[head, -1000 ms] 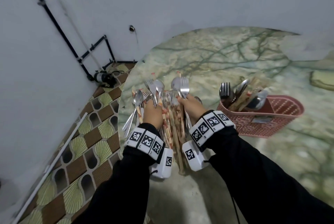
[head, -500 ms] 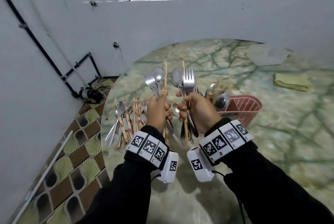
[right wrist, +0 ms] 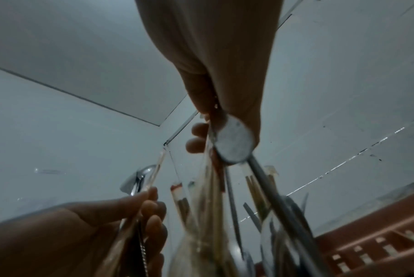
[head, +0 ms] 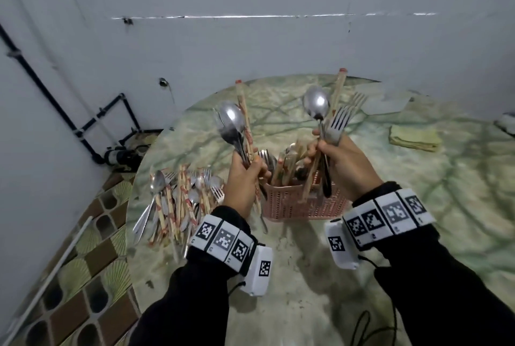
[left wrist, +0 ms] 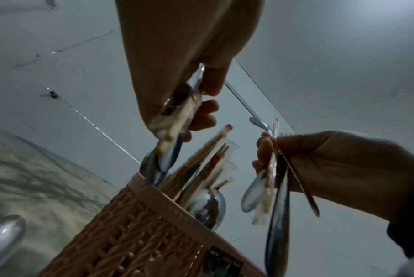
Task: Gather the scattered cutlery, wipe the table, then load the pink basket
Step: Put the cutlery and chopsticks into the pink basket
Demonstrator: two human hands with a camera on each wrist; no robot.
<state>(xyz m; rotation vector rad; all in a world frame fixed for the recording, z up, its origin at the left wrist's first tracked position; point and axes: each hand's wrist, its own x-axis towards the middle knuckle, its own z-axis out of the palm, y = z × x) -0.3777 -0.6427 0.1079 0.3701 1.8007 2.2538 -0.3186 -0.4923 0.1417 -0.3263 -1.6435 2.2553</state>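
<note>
Cutlery in both hands, held upright above the pink basket [head: 303, 206] on the marble-patterned table [head: 418, 206]. Left hand [head: 242, 181] curled tight round a bundle [head: 237, 133]: spoons, bowls up, plus wrapped chopsticks sticking out above them. Right hand [head: 348, 167] clamped likewise on a second bundle [head: 328, 122]: one spoon, forks, wrapped chopsticks, handles hanging down toward the basket's mouth. Hands apart, one at each side of the basket, not touching each other.

Basket near the middle of the table, already holding chopsticks, spoons and forks stood on end; seen from the left wrist, a spoon bowl and several wrapped chopsticks poking above its woven rim [left wrist: 177, 198]. From the right wrist, the basket wall [right wrist: 371, 249] low at the right, lower ends of the held pieces blurred in front of it.

Pile of remaining cutlery [head: 178, 203] lying flat at the table's left edge, well left of the basket: spoons, forks, wrapped chopsticks overlapping. Folded yellow cloth [head: 415, 139] lying farther back on the right, apart from everything else. Black pipes [head: 92, 122] along the wall at left, patterned tile floor [head: 83, 262] below.
</note>
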